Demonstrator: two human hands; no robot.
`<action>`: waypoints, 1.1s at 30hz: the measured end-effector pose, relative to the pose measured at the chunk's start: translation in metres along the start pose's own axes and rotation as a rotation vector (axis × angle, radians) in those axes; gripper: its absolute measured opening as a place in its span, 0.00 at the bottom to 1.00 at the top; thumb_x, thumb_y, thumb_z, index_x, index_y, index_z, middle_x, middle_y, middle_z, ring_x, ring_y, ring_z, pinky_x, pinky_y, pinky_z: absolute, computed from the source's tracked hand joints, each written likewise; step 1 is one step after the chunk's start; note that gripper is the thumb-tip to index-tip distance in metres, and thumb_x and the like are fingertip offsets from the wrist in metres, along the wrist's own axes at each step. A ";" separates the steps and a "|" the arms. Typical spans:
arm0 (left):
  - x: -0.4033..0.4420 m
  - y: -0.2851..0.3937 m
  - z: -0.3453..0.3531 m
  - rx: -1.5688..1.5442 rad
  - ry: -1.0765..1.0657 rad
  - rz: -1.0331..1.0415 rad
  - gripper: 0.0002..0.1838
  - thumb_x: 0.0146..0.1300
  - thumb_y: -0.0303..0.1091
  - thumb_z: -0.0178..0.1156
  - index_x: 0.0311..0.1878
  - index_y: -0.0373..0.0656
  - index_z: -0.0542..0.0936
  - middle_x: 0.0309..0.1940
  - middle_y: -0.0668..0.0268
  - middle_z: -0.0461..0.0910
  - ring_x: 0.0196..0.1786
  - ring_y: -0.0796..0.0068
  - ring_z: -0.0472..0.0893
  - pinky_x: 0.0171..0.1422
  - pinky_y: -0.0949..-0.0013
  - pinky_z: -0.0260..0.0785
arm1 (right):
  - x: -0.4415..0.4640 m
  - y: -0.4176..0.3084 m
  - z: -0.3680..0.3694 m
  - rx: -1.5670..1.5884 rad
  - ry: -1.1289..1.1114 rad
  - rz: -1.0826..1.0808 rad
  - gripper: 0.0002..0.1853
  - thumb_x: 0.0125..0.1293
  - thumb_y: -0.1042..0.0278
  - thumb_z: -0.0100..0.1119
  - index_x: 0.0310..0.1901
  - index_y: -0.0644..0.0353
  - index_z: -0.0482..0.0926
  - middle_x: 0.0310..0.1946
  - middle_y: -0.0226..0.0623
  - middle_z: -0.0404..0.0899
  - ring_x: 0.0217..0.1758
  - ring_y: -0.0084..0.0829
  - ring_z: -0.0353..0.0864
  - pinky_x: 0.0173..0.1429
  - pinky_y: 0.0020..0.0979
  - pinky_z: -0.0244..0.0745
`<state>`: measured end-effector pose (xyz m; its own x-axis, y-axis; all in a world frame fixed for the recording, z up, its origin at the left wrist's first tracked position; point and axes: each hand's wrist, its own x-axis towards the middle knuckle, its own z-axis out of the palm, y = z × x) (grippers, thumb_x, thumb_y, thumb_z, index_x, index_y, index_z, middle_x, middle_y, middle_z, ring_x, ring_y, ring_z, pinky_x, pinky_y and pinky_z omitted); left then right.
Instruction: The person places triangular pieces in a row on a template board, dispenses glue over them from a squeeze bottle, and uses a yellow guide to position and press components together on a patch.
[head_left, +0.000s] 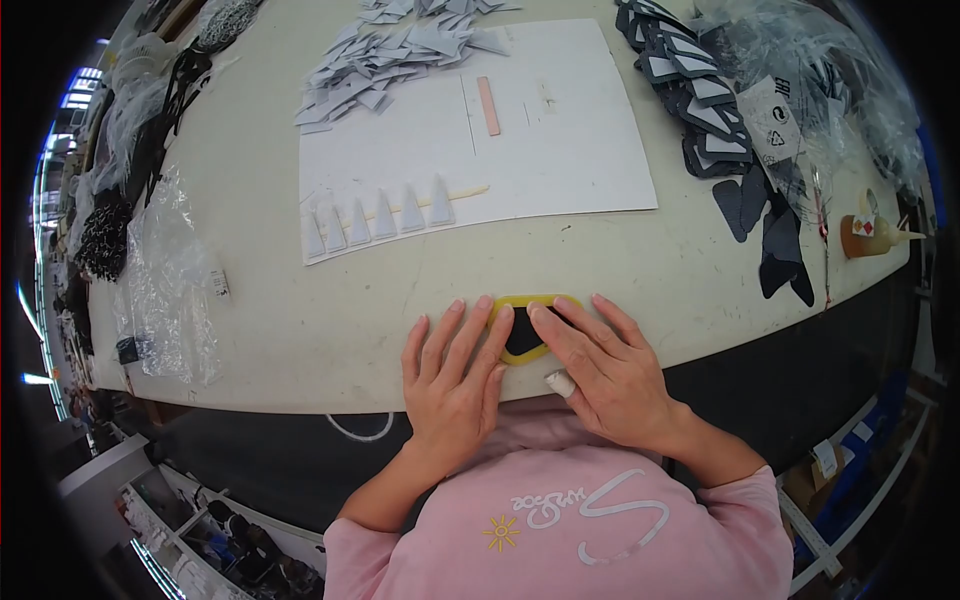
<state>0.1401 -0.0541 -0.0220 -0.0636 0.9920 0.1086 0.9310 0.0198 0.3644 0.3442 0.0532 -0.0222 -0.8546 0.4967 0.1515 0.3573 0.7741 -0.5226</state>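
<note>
A small yellow-rimmed piece with a black centre [522,338] lies flat near the table's front edge. My left hand [452,372] rests palm down at its left side, fingers spread, with the index fingertip on the piece. From the right, my right hand [607,372] lies over the piece's right part, its fingers stretched out and the index fingertip on the black centre. A white wrap [560,383] covers the tip of my right thumb. Both hands partly hide the yellow rim.
A white board [570,150] carries a pile of grey-white pieces [390,60], a row of several white triangles [385,215] and a pink strip [488,106]. Dark pieces [700,100], plastic bags and a bottle [868,236] lie right; a clear bag [175,290] lies left.
</note>
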 end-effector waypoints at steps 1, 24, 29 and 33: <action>0.000 0.000 0.001 0.005 0.004 0.002 0.25 0.75 0.32 0.51 0.73 0.46 0.81 0.75 0.60 0.75 0.78 0.55 0.70 0.85 0.47 0.51 | 0.001 -0.001 -0.001 -0.017 -0.018 -0.003 0.44 0.62 0.70 0.67 0.81 0.63 0.64 0.78 0.36 0.71 0.81 0.36 0.70 0.85 0.47 0.56; 0.006 0.013 -0.002 -0.094 -0.110 0.073 0.44 0.67 0.57 0.68 0.82 0.47 0.69 0.82 0.67 0.68 0.85 0.54 0.63 0.87 0.36 0.42 | -0.010 0.013 -0.018 0.131 -0.038 0.064 0.48 0.59 0.68 0.70 0.81 0.63 0.61 0.80 0.38 0.69 0.83 0.39 0.67 0.87 0.53 0.54; 0.015 0.022 0.011 0.025 -0.200 0.178 0.46 0.66 0.56 0.70 0.82 0.48 0.68 0.82 0.67 0.67 0.84 0.61 0.64 0.88 0.38 0.44 | -0.011 0.017 -0.017 0.315 0.091 0.108 0.44 0.61 0.77 0.61 0.81 0.67 0.60 0.79 0.47 0.70 0.80 0.43 0.72 0.86 0.53 0.56; 0.017 0.025 0.004 0.002 -0.218 0.171 0.49 0.62 0.57 0.72 0.82 0.44 0.67 0.82 0.62 0.67 0.84 0.60 0.64 0.89 0.39 0.42 | -0.014 0.016 -0.013 0.294 0.116 0.112 0.42 0.62 0.78 0.57 0.81 0.68 0.59 0.77 0.49 0.71 0.78 0.44 0.74 0.85 0.52 0.58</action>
<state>0.1635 -0.0358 -0.0148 0.1732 0.9843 -0.0332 0.9222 -0.1502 0.3563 0.3666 0.0639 -0.0212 -0.7615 0.6267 0.1656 0.3079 0.5744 -0.7584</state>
